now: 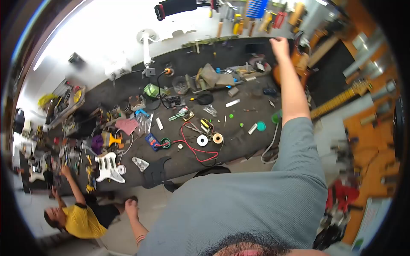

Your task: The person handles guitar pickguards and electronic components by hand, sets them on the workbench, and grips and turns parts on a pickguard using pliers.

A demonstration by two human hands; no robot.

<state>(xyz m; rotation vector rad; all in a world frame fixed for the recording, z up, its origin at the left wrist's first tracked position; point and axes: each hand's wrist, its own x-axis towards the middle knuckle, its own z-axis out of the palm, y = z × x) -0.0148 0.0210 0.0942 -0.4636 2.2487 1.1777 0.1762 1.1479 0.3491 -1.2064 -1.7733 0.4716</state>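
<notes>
Multimeter [151, 141] out on cluttered bench [256, 143], work seemingly unfinished, completed portion unclear; right hand [279, 44] extended near brown guitar [301, 62], left hand [131, 209] lowered, both grips impossible to discern.

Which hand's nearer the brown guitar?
Right. The right hand is up beside the brown guitar, contact unclear; the left hand is far off, on the other side.

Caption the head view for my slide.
Right hand extended near a sunburst guitar at a cluttered workbench, left hand held low.
</notes>
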